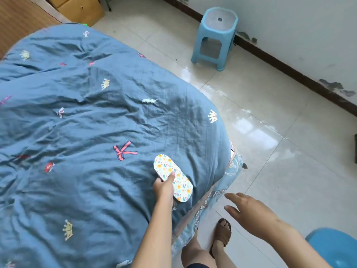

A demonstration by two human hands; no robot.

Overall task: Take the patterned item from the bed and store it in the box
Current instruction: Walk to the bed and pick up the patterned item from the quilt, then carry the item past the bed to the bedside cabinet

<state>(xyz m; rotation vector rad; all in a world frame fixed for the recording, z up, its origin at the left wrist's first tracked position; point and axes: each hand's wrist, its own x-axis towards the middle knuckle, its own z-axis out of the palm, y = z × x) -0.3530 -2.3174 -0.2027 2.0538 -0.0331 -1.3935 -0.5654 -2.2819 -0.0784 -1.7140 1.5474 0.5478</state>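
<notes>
The patterned item is a flat, oblong piece with a white ground and yellow and orange flowers. It lies on the blue quilt near the bed's right edge. My left hand grips its middle, thumb on top and fingers under its left side. My right hand hovers over the floor to the right of the bed, fingers spread and holding nothing. No box for storing it is in view.
A light blue plastic stool stands on the tiled floor by the far wall. A blue round object shows at the bottom right corner. A wooden cabinet sits at the top left. My sandalled foot is beside the bed.
</notes>
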